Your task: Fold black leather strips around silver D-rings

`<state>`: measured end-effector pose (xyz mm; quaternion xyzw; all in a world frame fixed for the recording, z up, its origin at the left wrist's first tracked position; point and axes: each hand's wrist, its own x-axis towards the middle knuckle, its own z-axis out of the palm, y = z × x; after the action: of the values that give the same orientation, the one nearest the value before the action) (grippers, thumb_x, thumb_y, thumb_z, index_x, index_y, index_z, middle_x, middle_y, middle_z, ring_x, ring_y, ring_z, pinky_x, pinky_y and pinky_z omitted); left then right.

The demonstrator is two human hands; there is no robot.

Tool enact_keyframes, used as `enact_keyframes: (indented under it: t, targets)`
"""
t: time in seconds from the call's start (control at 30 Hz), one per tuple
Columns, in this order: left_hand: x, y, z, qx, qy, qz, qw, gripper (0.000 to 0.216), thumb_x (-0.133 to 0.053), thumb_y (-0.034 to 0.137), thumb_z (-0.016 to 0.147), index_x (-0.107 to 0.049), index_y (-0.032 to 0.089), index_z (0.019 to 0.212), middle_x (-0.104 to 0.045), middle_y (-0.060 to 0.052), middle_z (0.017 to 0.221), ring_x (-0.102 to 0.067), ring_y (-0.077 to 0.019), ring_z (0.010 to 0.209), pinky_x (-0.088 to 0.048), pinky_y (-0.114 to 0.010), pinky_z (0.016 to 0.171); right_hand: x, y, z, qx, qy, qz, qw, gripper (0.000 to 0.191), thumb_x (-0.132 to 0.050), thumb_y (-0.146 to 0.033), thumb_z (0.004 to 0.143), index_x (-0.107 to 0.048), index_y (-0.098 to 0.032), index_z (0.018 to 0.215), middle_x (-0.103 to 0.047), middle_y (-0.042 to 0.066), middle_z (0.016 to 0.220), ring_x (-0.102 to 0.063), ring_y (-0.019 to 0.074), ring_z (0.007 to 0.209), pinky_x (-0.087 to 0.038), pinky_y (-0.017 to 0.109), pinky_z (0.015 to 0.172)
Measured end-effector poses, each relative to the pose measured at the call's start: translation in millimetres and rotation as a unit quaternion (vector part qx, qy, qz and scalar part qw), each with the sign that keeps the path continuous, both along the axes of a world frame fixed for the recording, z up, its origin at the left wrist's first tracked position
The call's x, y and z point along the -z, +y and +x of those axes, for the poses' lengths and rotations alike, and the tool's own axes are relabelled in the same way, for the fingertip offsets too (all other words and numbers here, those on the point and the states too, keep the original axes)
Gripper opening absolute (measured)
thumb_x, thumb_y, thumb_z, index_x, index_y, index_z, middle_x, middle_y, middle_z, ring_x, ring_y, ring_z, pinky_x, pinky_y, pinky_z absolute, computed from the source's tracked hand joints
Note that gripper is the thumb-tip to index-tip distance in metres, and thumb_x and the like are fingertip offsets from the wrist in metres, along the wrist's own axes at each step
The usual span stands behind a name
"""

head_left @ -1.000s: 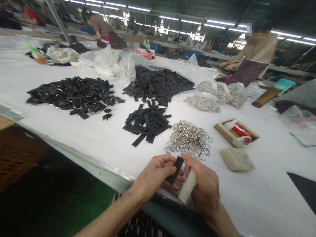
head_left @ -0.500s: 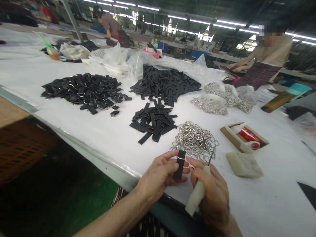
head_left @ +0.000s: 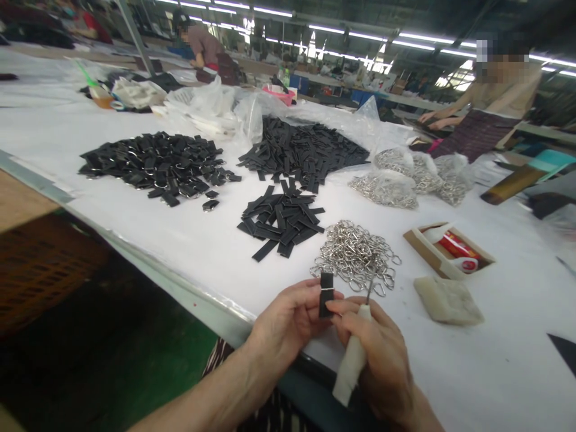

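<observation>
At the near edge of the table (head_left: 171,258), one unit appears partly assembled: the black strip (head_left: 324,309) stands upright between the two hands, with a metal ring (head_left: 327,289) crossing its upper part; the strip looks straight, with no fold visible. The left hand (head_left: 288,318) grips the strip at its left edge, thumb and fingers closed on it near the ring. The right hand (head_left: 382,348) is wrapped around a white-handled tool (head_left: 351,366), thin metal tip pointing up and away; its thumb and forefinger are nearly together, the fingertips contacting the lower right side of the strip. Just beyond the hands lies a heap of loose rings (head_left: 353,252), apparently unused stock. Farther out, to the left of the rings, is a small pile of bare strips (head_left: 279,222), judged not yet fitted. Beyond and left of that pile, a large heap of ringed pieces (head_left: 157,165) shows short black tabs with metal at their ends, presumably completed units. Farther still, a larger mass of strips (head_left: 310,150) and bagged rings (head_left: 387,189) indicate that considerable material is left; exact counts cannot be told.
</observation>
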<state>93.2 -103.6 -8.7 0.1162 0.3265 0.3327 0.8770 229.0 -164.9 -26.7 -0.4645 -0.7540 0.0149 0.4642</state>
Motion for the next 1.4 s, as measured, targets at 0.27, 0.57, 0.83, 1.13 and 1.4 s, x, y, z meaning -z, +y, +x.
enact_keyframes:
  t: [0.27, 0.57, 0.83, 1.13, 1.4]
  targets:
    - [-3.9, 0.2, 5.3, -0.044, 0.077, 0.024, 0.996, 0.023, -0.074, 0.007, 0.056, -0.060, 0.012, 0.074, -0.069, -0.003, 0.060, -0.062, -0.0132, 0.047, -0.053, -0.026, 0.057, -8.8, -3.1, -8.2, 0.095, 0.114, -0.048, 0.988, 0.015, -0.058, -0.011, 0.084, -0.055, -0.024, 0.090, -0.066, 0.001, 0.088, -0.063, 0.0168, 0.082, -0.052, 0.025, 0.067]
    - [6.0, -15.2, 1.4, -0.038, 0.085, 0.180, 0.979, 0.016, -0.069, 0.026, 0.077, -0.068, 0.013, 0.085, -0.072, -0.006, 0.082, -0.067, -0.0166, 0.075, -0.051, -0.029, 0.080, -9.1, 1.6, -12.8, 0.165, 0.189, -0.142, 0.958, 0.006, -0.060, -0.022, 0.085, -0.054, -0.023, 0.088, -0.064, -0.001, 0.077, -0.061, 0.0130, 0.063, -0.045, 0.018, 0.046]
    - [-2.7, -14.7, -0.8, 0.012, 0.150, 0.217, 0.964, 0.012, -0.067, 0.022, 0.077, -0.069, 0.014, 0.086, -0.072, -0.006, 0.080, -0.064, -0.0156, 0.071, -0.049, -0.025, 0.073, -15.8, 3.5, -18.3, 0.161, 0.237, -0.196, 0.938, 0.007, -0.059, -0.024, 0.084, -0.052, -0.021, 0.083, -0.060, -0.002, 0.069, -0.057, 0.0125, 0.056, -0.043, 0.019, 0.045]
    - [1.1, -16.1, -2.9, 0.001, 0.157, 0.236, 0.959, 0.008, -0.064, 0.022, 0.080, -0.068, 0.015, 0.080, -0.072, -0.004, 0.077, -0.064, -0.0150, 0.073, -0.048, -0.023, 0.073, -17.4, 4.8, -18.3, 0.142, 0.284, -0.261, 0.912, 0.010, -0.059, -0.026, 0.084, -0.050, -0.022, 0.083, -0.060, -0.003, 0.070, -0.059, 0.0136, 0.062, -0.045, 0.021, 0.052]
    - [-4.5, -16.9, -2.6, 0.003, 0.206, 0.263, 0.943, 0.011, -0.061, 0.022, 0.081, -0.068, 0.013, 0.081, -0.071, -0.005, 0.076, -0.063, -0.0151, 0.071, -0.049, -0.022, 0.071, -22.4, 7.7, -15.4, 0.128, 0.264, -0.241, 0.925, 0.007, -0.058, -0.024, 0.084, -0.053, -0.023, 0.089, -0.059, -0.002, 0.077, -0.058, 0.0127, 0.066, -0.047, 0.022, 0.059]
